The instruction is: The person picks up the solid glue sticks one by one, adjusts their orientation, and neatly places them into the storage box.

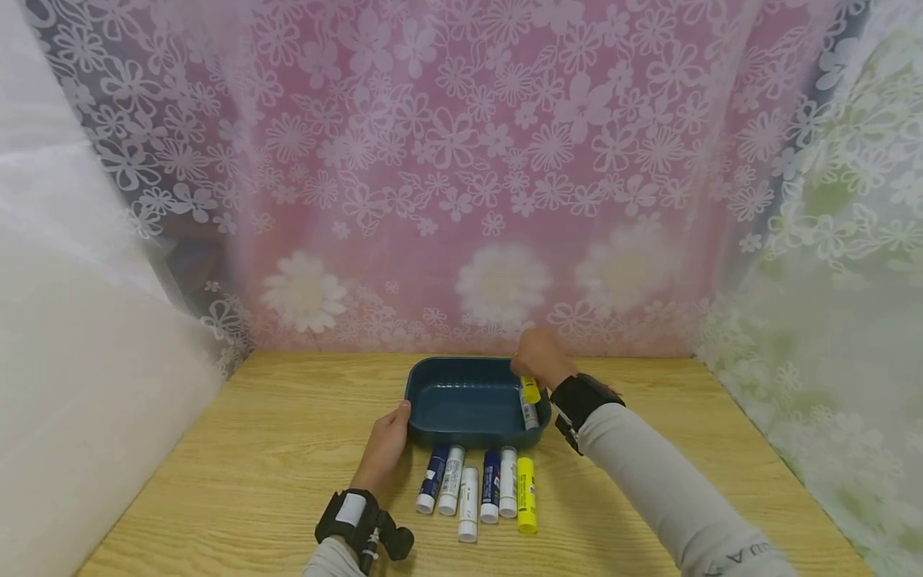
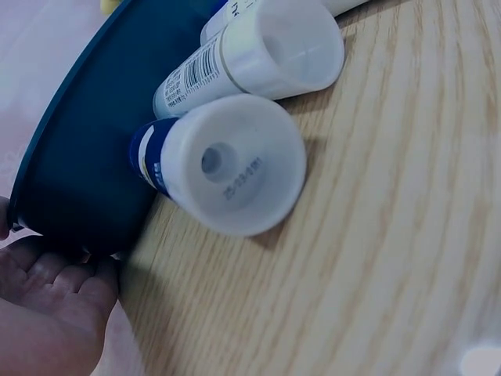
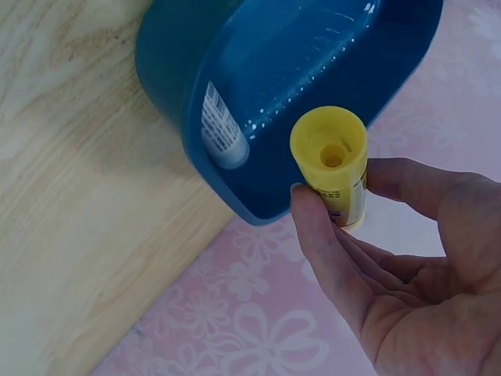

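A dark blue dish (image 1: 461, 441) stands at the back of the table. My left hand (image 1: 388, 439) grips its left end, thumb at the rim; in the left wrist view its fingers (image 2: 59, 278) curl under the edge. My right hand (image 1: 542, 358) is above the dish's right end, pinching a yellow glue stick (image 3: 333, 160) between thumb and fingers. Inside the dish, a white glue stick (image 3: 223, 129) leans against the wall at the right end. In front of the dish lie a yellow glue stick (image 1: 527, 495) and several blue or white ones, including a blue one (image 1: 490, 487).
The glue sticks lie in a rough row close to the dish's front wall, a white one (image 1: 468, 505) nearer the front than its neighbours. A pink flowered curtain (image 1: 461, 200) hangs behind the wooden table (image 1: 288, 449), with pale sheets at both sides.
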Available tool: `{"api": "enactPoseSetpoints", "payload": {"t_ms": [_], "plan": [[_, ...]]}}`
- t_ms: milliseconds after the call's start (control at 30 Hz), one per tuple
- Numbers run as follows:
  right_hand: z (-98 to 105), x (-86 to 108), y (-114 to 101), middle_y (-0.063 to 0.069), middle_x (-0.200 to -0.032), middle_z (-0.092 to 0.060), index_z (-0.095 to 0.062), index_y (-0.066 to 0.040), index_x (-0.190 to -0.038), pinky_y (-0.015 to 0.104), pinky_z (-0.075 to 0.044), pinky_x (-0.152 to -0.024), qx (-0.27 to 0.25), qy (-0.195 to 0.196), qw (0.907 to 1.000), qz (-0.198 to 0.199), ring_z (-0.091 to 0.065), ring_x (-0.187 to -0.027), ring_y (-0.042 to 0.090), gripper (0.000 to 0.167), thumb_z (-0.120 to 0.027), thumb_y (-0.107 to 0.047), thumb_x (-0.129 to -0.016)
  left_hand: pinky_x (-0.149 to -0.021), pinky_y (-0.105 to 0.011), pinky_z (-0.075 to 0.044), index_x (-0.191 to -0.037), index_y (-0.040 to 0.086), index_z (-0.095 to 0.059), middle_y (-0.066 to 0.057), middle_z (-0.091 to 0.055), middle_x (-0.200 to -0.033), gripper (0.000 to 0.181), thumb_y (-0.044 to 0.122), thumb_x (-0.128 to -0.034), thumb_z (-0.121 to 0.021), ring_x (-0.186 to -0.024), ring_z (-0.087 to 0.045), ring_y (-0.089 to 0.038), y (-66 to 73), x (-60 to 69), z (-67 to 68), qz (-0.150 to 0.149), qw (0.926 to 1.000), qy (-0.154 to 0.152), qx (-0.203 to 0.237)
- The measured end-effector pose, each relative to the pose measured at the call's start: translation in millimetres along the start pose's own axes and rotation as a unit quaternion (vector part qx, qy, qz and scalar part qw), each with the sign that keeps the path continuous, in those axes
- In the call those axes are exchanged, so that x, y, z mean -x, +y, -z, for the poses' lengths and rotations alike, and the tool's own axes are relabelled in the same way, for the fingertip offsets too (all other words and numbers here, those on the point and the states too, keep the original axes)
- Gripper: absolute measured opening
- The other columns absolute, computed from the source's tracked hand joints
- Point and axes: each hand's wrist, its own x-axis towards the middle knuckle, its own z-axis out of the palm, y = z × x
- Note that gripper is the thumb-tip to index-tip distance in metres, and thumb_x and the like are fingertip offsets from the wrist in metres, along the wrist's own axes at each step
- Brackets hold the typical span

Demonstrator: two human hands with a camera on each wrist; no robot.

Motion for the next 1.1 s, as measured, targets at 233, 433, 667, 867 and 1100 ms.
{"api": "enactPoseSetpoints", "payload": {"t_ms": [233, 433, 667, 867, 1100], "plan": [[-16, -0.4, 2, 0.02, -0.066, -0.068, -0.068, 0.003, -0.068, 0.03, -0.053, -0.042, -0.044, 0.026, 0.9986, 0.013, -0.064, -0.046, 0.026, 0.015, -0.065, 0.002, -0.083, -0.122, -0.059, -0.027, -0.15, -0.004, -0.045, -0.022, -0.042, -0.157, 0.066, 0.048, -0.1099, -0.033, -0.149, -0.033, -0.042, 0.1, 0.4, -0.2, 0.0, 1.0, 0.001, -0.008], [-29, -0.5, 2, 0.007, -0.06, -0.058, -0.065, -0.002, -0.066, 0.026, -0.052, -0.047, -0.036, 0.043, 0.9982, 0.024, -0.059, -0.049, 0.019, 0.019, -0.067, 0.001, -0.085, -0.122, -0.059, -0.027, -0.149, -0.004, -0.045, -0.022, -0.042, -0.157, 0.065, 0.047, -0.1101, -0.033, -0.149, -0.033, -0.042, 0.1, -0.4, 0.8, -0.002, 1.0, 0.002, -0.003], [-45, -0.2, 4, -0.005, -0.06, -0.012, -0.024, -0.019, -0.053, 0.027, -0.015, -0.053, -0.036, 0.077, 0.9937, 0.073, -0.013, -0.054, 0.012, 0.049, -0.054, 0.015, -0.074, -0.122, -0.059, -0.027, -0.149, -0.005, -0.045, -0.022, -0.042, -0.157, 0.065, 0.046, -0.1102, -0.033, -0.149, -0.033, -0.042, -0.2, 0.3, 0.4, -0.006, 1.0, 0.003, -0.005], [-57, -2.8, 4, -0.007, -0.058, -0.014, -0.029, -0.017, -0.053, 0.027, -0.019, -0.049, -0.041, 0.078, 0.9958, 0.024, -0.018, -0.052, 0.012, 0.049, -0.057, 0.011, -0.081, -0.122, -0.059, -0.026, -0.15, -0.004, -0.045, -0.022, -0.041, -0.157, 0.066, 0.047, -0.11, -0.033, -0.15, -0.032, -0.042, -0.1, 1.3, -0.1, -0.004, 1.0, 0.003, -0.002], [-63, 0.1, 5, -0.005, -0.056, -0.017, -0.03, -0.016, -0.053, 0.026, -0.019, -0.05, -0.004, 0.087, 0.9956, 0.034, -0.021, -0.051, 0.011, 0.05, -0.058, 0.01, -0.085, -0.122, -0.059, -0.026, -0.15, -0.005, -0.044, -0.022, -0.041, -0.158, 0.067, 0.048, -0.1099, -0.033, -0.15, -0.032, -0.042, 1.0, 1.5, -0.3, -0.005, 1.0, 0.002, 0.002]]}}
